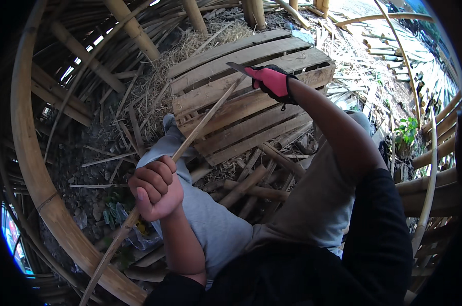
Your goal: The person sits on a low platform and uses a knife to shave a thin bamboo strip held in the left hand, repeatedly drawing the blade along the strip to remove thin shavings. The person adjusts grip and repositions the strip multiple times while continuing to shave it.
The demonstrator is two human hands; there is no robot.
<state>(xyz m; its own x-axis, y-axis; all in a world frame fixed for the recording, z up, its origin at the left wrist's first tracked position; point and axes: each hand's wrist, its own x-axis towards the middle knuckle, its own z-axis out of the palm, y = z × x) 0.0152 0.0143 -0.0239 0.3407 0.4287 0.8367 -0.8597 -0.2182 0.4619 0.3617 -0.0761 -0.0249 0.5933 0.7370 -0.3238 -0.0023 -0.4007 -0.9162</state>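
The bare left grip [157, 188] is at the near left, fingers curled into a tight fist, its bare forearm [182, 247] rising from a black sleeve at the near edge. The right grip [271, 82], in a pink and black glove, is farther away, right of the left one, fingers curled; its bare forearm [330, 115] slants from the black-sleeved upper arm [378, 219] at right.

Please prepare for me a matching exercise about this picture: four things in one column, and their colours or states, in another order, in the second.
Things:
1. left hand
2. right hand
3. trousers
4. leafy plant

Colours or states:
A. green
B. bare, closed around a long strip
C. grey
D. in a pink-and-black glove, holding a knife

Right pairs: 1-B, 2-D, 3-C, 4-A
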